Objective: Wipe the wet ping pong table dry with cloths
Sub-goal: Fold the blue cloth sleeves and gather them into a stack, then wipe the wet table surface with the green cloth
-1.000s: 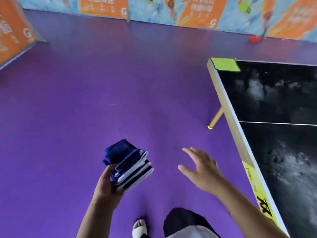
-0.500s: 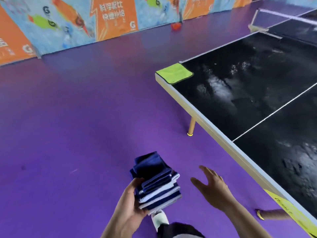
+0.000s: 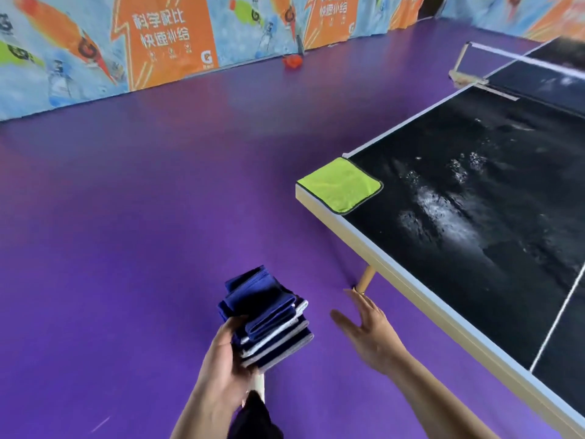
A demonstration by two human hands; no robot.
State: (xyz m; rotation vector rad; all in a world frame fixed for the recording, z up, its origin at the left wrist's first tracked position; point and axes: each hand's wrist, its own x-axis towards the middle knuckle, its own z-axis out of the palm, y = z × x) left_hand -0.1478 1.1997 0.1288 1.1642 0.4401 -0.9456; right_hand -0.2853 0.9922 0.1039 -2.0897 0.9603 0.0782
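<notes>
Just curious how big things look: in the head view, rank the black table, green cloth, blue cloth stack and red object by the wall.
1. Black wet ping pong table
2. Folded blue and white cloth stack, though nearness inflates it
3. Flat yellow-green cloth
4. Small red object, far away

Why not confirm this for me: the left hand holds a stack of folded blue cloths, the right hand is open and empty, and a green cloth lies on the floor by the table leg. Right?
One detail is wrong. The green cloth lies on the corner of the ping pong table, not on the floor; the head view shows it. The left hand does hold the stack of folded blue cloths, and the right hand is open and empty.
</notes>
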